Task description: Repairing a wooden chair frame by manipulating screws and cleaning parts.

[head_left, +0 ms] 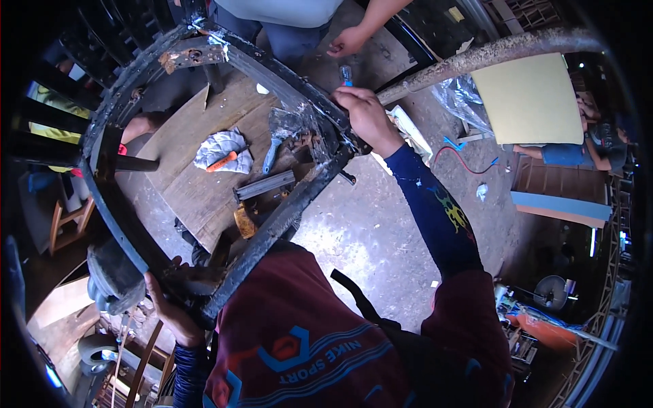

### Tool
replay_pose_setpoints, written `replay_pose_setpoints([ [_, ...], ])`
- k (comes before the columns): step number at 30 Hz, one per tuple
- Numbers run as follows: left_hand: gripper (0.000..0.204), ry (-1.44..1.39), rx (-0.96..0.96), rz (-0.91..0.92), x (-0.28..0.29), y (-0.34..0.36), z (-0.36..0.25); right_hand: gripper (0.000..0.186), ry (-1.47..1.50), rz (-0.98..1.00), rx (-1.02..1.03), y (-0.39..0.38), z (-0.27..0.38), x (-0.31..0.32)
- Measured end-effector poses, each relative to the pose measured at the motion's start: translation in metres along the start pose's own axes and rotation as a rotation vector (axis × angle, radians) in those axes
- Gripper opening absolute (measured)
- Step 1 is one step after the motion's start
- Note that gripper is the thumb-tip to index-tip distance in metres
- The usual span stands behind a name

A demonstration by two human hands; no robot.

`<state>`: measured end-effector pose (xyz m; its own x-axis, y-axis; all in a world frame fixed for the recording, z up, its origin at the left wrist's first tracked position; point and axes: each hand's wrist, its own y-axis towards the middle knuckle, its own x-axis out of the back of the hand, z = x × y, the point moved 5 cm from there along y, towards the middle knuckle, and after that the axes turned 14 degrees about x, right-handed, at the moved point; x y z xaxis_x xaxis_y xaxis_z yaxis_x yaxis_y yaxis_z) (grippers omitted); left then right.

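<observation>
A black chair frame (pixel 260 265) with chipped edges and dark upright spindles spans the left and middle. My right hand (pixel 367 115) grips its upper right corner. My left hand (pixel 173 309) holds the lower left corner, some fingers hidden behind it. Under the frame, a round wooden tabletop (pixel 177 183) bears a crumpled cloth (pixel 211 146) with an orange-handled tool (pixel 222 161), a putty knife with a blue handle (pixel 271 155), a grey block (pixel 262 185) and a yellow tool (pixel 244 221).
A person (pixel 350 37) stands beyond the frame. Another person (pixel 598 146) is beside a cream panel (pixel 527 95) at right. A rusty pipe (pixel 476 64) crosses above. A red hose (pixel 445 153) lies on the floor (pixel 476 231). Tires (pixel 95 350) are at lower left.
</observation>
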<state>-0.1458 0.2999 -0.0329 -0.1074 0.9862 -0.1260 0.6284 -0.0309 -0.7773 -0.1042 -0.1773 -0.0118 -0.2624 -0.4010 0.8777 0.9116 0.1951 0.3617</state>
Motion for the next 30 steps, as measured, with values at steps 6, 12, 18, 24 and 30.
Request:
replay_pose_setpoints([
  [6,0.051,0.285,-0.747,-0.316,0.013,-0.046,-0.058,0.027,0.509,-0.404,-0.354,-0.002,0.016,0.068],
  [12,0.043,0.719,-0.759,0.264,-0.173,-0.102,-0.092,0.016,0.46,-0.168,0.22,0.019,0.098,0.095],
  [18,0.035,0.637,-0.687,0.575,-0.233,-0.067,-0.085,0.015,0.116,-0.074,0.468,0.025,0.134,0.12],
  [24,0.02,0.979,-0.439,0.662,-0.24,-0.062,-0.109,0.008,-0.032,0.13,0.448,0.033,0.138,0.129],
  [30,0.018,0.996,-0.463,0.692,-0.221,-0.047,-0.13,0.017,0.192,-0.243,0.379,0.073,0.162,0.107],
])
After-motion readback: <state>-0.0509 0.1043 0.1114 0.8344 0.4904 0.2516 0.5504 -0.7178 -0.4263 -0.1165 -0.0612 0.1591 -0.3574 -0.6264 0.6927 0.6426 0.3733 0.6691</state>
